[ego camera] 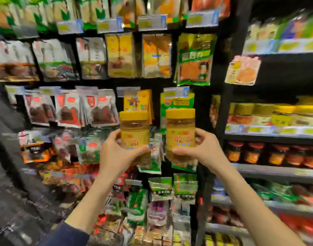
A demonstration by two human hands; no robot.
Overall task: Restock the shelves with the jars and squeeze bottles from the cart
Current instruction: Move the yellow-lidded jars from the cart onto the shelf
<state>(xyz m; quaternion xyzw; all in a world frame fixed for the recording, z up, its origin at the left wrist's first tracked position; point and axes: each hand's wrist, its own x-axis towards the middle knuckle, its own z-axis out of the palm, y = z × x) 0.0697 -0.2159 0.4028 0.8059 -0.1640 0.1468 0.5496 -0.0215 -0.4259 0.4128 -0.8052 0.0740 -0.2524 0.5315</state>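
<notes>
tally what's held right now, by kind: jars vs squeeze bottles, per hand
Yellow-lidded jars: 2, one in the left hand (left jar), one in the right hand (right jar)
Squeeze bottles: 0
Total held: 2

On the right, the shelf row of yellow-lidded jars [269,115] is full along its front, with dark open room above the lids. A yellow-and-pink hanging packet [242,71] juts into that room at its left. Hanging snack packets [70,109] fill the left rack.
</notes>
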